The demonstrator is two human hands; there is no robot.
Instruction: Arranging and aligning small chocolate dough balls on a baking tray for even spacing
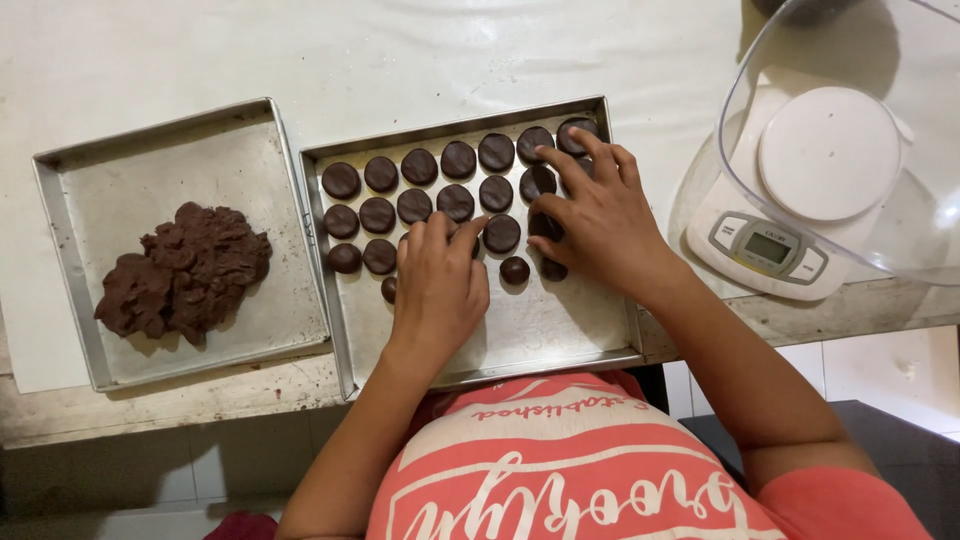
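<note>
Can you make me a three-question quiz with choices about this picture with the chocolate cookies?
1. Where is the big lump of dough?
A. In the left tray
B. On the scale
C. In the clear bowl

2. What colour are the cookies?
A. White
B. Dark brown
C. Green

3. What are the hands doing?
A. Resting on the scale
B. Holding the clear bowl
C. Touching cookies in the right tray

Answers:
1. A, the lump sits alone in the left tray, away from the scale and the clear bowl.
2. B, every round piece is dark brown, like the dough.
3. C, the left hand and the right hand both lie over the right tray with fingers on the cookies.
</note>
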